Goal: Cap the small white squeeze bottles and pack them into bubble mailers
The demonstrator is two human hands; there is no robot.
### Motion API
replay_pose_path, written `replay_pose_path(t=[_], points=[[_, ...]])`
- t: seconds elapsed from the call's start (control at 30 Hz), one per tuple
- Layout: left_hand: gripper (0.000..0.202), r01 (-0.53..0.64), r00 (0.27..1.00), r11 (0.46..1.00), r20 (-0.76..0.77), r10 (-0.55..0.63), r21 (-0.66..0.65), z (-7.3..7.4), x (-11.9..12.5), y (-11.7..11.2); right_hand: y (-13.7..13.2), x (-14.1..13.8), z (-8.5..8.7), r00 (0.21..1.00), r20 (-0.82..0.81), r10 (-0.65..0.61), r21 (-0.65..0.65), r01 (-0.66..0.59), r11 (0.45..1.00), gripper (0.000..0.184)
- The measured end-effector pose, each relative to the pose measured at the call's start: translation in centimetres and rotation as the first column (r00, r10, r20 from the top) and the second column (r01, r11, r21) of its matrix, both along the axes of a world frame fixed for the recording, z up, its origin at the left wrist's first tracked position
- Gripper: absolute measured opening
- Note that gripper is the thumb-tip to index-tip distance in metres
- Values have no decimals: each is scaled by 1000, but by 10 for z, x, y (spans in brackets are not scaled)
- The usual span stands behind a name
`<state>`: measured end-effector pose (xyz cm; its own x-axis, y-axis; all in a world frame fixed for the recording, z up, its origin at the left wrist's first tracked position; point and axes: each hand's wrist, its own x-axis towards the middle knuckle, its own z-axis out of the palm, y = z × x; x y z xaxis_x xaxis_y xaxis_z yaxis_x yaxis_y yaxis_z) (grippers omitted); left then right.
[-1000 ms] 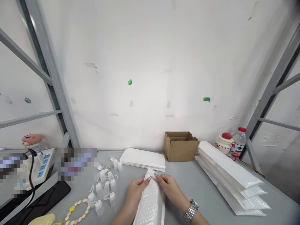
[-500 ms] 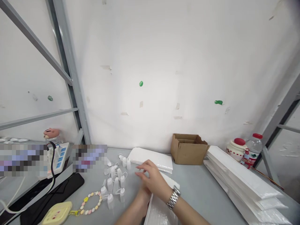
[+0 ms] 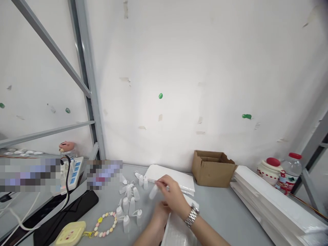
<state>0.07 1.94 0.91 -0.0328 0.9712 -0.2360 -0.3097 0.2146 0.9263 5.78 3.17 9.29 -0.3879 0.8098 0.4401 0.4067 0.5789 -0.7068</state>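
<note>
My right hand [image 3: 173, 194], with a steel watch on its wrist, pinches a small white squeeze bottle [image 3: 153, 192] between thumb and fingertips. The bottle hangs tilted above the table. Below it my left hand [image 3: 161, 214] is closed at the left edge of a white bubble mailer [image 3: 179, 232]; its fingertips are partly hidden. My right forearm crosses over the mailer. To the left of both hands stand several more small squeeze bottles [image 3: 132, 206] with tethered caps, some of them lying over.
Behind my hands lies a stack of white mailers [image 3: 171, 177], beside an open cardboard box [image 3: 214, 171]. A taller mailer pile [image 3: 271, 201] fills the right side. At left are a beaded strap [image 3: 105, 223], a yellow case [image 3: 71, 234], a black phone [image 3: 66, 215] and a power strip [image 3: 74, 174].
My right hand now has a small squeeze bottle in its fingertips; earlier no bottle showed there. The bottle group has one fewer standing near the hand. The view has shifted slightly left.
</note>
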Motion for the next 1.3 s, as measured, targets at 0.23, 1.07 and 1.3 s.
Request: replay_pose_path(t=[0.23, 1.07, 1.3], points=[[38, 30, 998, 999, 48, -29, -35, 18, -2, -11, -3, 92, -23, 930, -229, -289, -23, 291, 956, 25], [36, -39, 999, 998, -6, 39, -55, 26, -1, -13, -18, 92, -37, 933, -175, -316, -55, 311, 949, 26], [37, -32, 999, 998, -9, 31, -53, 26, -2, -13, 1, 97, -43, 866, -349, -358, -411, 202, 889, 36]])
